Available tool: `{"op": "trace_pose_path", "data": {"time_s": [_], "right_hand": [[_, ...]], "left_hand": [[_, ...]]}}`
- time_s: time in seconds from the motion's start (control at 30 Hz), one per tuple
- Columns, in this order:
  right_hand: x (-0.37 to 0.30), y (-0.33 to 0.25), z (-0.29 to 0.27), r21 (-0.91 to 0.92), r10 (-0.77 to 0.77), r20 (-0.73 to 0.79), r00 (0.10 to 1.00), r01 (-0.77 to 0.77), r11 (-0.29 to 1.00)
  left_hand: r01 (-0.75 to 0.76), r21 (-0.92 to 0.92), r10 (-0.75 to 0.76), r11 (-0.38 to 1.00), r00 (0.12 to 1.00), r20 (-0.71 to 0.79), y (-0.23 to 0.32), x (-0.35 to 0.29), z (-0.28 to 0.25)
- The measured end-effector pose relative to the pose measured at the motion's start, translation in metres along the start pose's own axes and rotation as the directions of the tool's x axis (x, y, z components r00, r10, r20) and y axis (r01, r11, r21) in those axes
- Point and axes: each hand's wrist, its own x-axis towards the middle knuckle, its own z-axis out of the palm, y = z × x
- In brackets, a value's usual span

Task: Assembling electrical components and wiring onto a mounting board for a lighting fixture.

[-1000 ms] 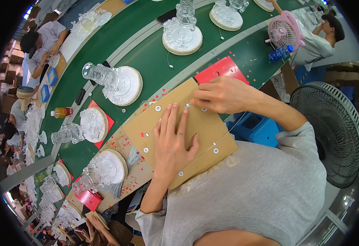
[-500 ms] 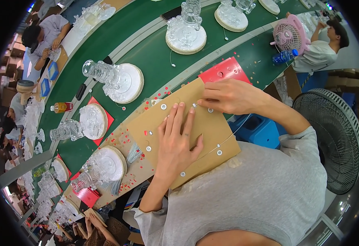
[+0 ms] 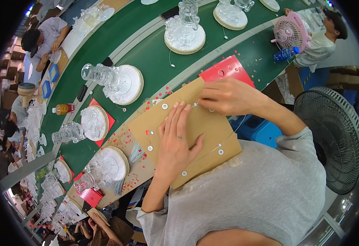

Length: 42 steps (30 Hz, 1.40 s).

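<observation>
A brown square board (image 3: pixel 146 123) lies tilted across the table edge, against my grey shirt. Several white round pieces with dark centres sit on it. My left hand (image 3: pixel 174 141) presses flat on the board, fingers stretched out, thumb spread. Beyond its fingertips is a small white clip (image 3: pixel 196 105). My right hand (image 3: pixel 224 97) is pinched just right of that clip on what looks like a thin wire, mostly hidden by the fingers. Another stretch of thin pale wire (image 3: pixel 228 139) crosses the board's lower right, with a small white clip (image 3: pixel 219 145) on it.
Beyond the board, a green conveyor (image 3: pixel 154 78) carries clear, bottle-like pieces on round white bases (image 3: pixel 131 84). A red sheet (image 3: pixel 228 70) touches the board's far edge. A blue stool (image 3: pixel 261 131) and a black fan (image 3: pixel 331 139) stand at right; a pink fan (image 3: pixel 290 33) is farther off.
The left hand's fingers have drawn back slightly from the small white clip. The right hand keeps its pinch at nearly the same spot. The view has shifted a little.
</observation>
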Motion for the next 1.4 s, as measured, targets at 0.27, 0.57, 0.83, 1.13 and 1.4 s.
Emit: {"op": "trace_pose_path", "data": {"time_s": [0.27,0.57,0.83,1.13,1.4], "right_hand": [[-0.008,-0.004,0.011,-0.134,0.017,-0.057,0.998,-0.025,0.991],[-0.012,-0.023,0.014,-0.068,0.201,-0.110,0.973,-0.209,0.976],[-0.014,-0.065,0.036,0.026,0.434,-0.364,0.824,-0.456,0.889],[-0.019,-0.063,0.030,0.086,0.492,-0.358,0.793,-0.497,0.863],[0.024,-0.034,0.043,0.532,0.483,-0.305,0.821,-0.274,0.801]], "left_hand": [[0.012,-0.088,-0.007,0.996,0.999,0.050,0.001,0.021,-0.003],[-0.194,0.150,0.197,0.969,0.980,-0.007,-0.021,0.077,0.006],[-0.149,0.209,0.151,0.966,0.989,0.009,-0.020,0.079,0.005],[-0.022,0.078,0.037,0.997,0.981,-0.192,-0.048,0.035,-0.026],[0.032,-0.153,-0.064,0.988,0.976,-0.210,-0.059,0.019,-0.012]]}}
